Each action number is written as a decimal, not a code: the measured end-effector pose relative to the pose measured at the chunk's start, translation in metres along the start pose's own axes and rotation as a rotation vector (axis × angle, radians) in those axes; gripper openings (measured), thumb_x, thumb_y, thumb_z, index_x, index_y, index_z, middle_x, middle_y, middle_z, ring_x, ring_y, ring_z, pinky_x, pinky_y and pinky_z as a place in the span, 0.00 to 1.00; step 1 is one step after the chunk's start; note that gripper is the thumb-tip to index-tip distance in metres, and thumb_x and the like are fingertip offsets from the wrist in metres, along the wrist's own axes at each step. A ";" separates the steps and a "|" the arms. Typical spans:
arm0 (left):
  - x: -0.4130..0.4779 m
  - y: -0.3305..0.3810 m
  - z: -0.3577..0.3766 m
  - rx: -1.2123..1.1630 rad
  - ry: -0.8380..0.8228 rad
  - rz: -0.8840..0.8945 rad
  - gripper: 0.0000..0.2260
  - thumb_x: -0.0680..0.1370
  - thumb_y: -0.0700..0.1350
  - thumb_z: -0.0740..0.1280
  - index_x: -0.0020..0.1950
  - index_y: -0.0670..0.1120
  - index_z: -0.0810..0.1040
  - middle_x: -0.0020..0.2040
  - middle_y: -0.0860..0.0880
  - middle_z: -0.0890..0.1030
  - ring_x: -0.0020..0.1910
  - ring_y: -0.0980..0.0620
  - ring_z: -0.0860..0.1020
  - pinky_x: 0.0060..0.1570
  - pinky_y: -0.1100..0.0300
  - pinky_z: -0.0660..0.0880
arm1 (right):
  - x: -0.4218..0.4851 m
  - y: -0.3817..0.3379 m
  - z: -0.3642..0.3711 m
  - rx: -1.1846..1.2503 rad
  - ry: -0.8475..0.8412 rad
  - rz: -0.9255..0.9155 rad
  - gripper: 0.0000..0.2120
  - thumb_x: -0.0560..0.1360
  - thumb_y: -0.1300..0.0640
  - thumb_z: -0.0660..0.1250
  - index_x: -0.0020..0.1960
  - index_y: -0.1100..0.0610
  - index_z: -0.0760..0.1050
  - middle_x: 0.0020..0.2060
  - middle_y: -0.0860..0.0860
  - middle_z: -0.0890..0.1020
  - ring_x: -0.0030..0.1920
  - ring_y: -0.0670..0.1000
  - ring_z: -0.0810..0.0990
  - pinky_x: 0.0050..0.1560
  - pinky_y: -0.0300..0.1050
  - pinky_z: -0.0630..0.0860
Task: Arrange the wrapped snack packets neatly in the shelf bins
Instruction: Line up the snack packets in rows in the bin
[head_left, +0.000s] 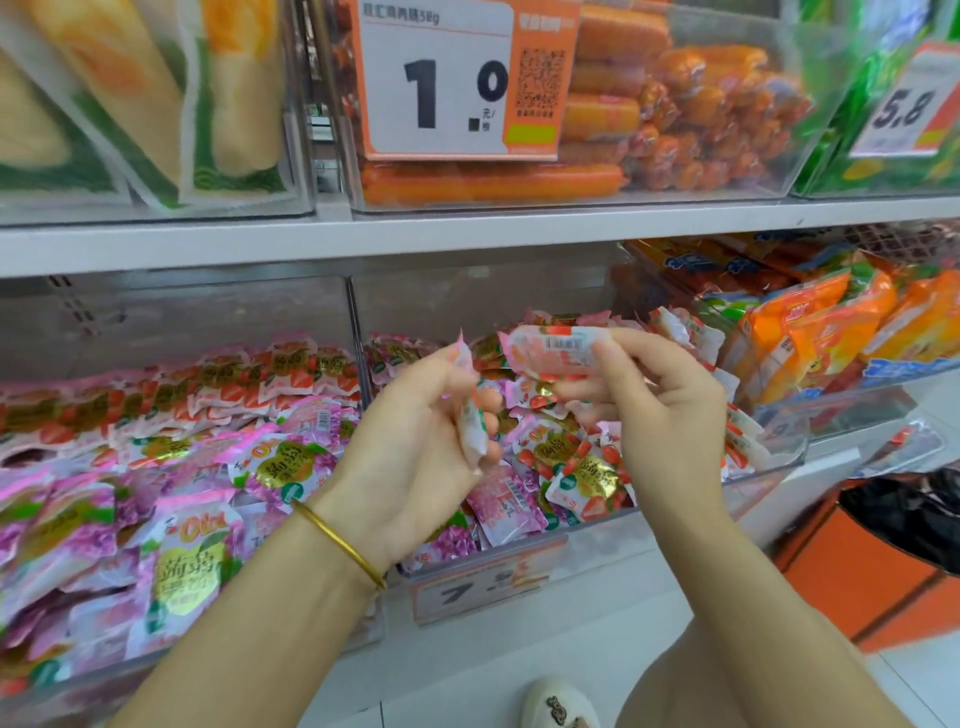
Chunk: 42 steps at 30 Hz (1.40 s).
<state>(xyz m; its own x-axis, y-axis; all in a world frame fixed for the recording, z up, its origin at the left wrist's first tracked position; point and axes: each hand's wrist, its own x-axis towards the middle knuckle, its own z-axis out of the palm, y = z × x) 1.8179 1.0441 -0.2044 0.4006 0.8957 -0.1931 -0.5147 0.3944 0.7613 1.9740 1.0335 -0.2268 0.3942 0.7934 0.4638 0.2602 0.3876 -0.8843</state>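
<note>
We're mid-sort above the middle bin (613, 519): left hand (415, 447) curled round one packet (470, 421), right hand (665, 400) pinching a second packet (550, 351), both just over the pile (576, 467); next we'd lay them flat, lined up.

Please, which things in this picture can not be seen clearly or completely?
Head view only.
Edge-on packet in the left hand: fingers partly cover it, print unreadable.
Barcode packet in the right hand: front faces away.
Lower price tag: blurred, only a 7 shows.
Middle bin: both hands hide part of its packets.
5.8 price tag: cut by right edge.
</note>
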 end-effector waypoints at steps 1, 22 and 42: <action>-0.002 0.001 0.001 -0.012 -0.019 -0.004 0.09 0.68 0.42 0.66 0.48 0.46 0.73 0.37 0.46 0.71 0.32 0.54 0.68 0.33 0.62 0.63 | -0.004 -0.005 0.003 0.073 -0.027 0.014 0.07 0.77 0.62 0.64 0.47 0.55 0.81 0.40 0.52 0.84 0.39 0.51 0.85 0.35 0.43 0.80; -0.086 0.066 -0.079 0.230 0.341 0.444 0.09 0.76 0.38 0.66 0.54 0.37 0.78 0.52 0.37 0.82 0.49 0.43 0.80 0.53 0.45 0.76 | -0.054 -0.083 0.132 0.147 -0.590 0.189 0.15 0.67 0.59 0.74 0.51 0.51 0.76 0.44 0.51 0.84 0.44 0.51 0.83 0.40 0.45 0.79; -0.116 0.130 -0.218 0.684 0.825 0.540 0.17 0.76 0.33 0.59 0.63 0.47 0.70 0.57 0.50 0.74 0.55 0.55 0.75 0.50 0.61 0.75 | -0.022 -0.025 0.374 -0.742 -0.762 0.179 0.05 0.73 0.58 0.68 0.44 0.60 0.74 0.45 0.57 0.82 0.44 0.55 0.82 0.39 0.43 0.77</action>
<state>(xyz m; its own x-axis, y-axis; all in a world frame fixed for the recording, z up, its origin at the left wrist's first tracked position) 1.5398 1.0364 -0.2180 -0.4781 0.8721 0.1042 0.1426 -0.0400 0.9890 1.6295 1.1821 -0.2347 -0.1062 0.9930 -0.0510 0.8237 0.0591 -0.5639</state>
